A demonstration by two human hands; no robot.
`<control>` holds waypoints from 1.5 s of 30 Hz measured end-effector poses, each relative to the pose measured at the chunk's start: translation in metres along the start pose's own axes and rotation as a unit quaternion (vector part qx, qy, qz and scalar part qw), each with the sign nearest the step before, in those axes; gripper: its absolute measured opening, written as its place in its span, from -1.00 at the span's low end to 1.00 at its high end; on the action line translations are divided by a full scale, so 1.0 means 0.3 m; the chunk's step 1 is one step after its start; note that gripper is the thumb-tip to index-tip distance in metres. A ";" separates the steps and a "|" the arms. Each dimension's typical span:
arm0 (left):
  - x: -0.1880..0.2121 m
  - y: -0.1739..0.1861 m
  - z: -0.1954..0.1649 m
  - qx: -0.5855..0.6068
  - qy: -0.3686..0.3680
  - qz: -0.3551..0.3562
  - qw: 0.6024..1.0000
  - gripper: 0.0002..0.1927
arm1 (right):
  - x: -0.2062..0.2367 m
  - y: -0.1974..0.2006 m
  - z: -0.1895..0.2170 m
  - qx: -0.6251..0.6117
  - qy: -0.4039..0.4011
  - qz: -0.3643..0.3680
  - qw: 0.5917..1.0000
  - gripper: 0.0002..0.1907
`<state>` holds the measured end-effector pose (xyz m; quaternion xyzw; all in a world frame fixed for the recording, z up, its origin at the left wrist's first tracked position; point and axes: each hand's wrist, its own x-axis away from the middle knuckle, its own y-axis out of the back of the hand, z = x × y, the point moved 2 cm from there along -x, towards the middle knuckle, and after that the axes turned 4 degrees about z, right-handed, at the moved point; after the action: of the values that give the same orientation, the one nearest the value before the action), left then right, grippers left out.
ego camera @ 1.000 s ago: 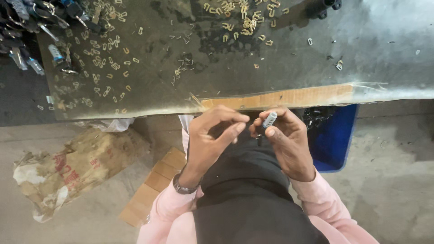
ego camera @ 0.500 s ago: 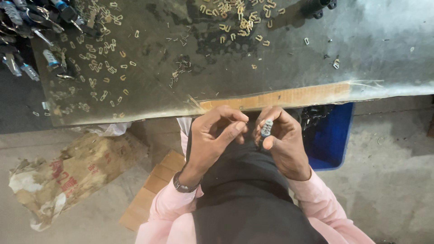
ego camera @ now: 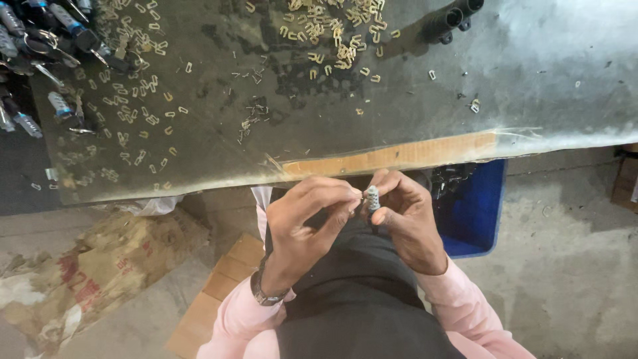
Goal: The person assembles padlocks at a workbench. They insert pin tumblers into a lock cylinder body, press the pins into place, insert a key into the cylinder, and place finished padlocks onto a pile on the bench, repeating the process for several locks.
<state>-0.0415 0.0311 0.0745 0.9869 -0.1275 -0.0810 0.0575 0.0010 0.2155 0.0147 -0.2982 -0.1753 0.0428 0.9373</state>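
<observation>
Raised upright, one ribbed cylinder meets two hands.

Counter looked like dull, scuffed sheet metal with a bare wood edge; clips pale metal; bin glossy blue plastic.

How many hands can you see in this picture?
2: the left hand and the right hand, close together below the table edge, pinching a small grey part.

Both hands below the table edge, right hand fingers round a small ribbed cylinder, left hand fingertips at its top.
</observation>
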 end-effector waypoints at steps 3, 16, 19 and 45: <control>-0.003 0.000 -0.005 -0.019 -0.015 0.000 1.000 -0.77 | -0.002 -0.001 0.002 0.011 0.003 0.006 1.000 -0.67; -0.007 -0.015 0.025 0.033 0.098 0.034 0.994 -0.60 | 0.014 -0.004 0.064 0.227 0.082 0.000 0.970 -0.73; -0.017 -0.008 0.024 0.091 0.069 0.104 0.988 -0.72 | 0.025 -0.023 0.113 0.285 0.099 0.011 0.953 -0.74; 0.081 0.026 0.130 0.534 0.260 0.026 0.804 -0.60 | -0.333 0.168 0.514 0.400 0.317 -0.072 0.857 -0.75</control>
<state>-0.0269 0.0138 0.0339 0.8418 -0.1569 0.2611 -0.4455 -0.1459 0.3222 0.0730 0.1182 0.1423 -0.0546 0.9812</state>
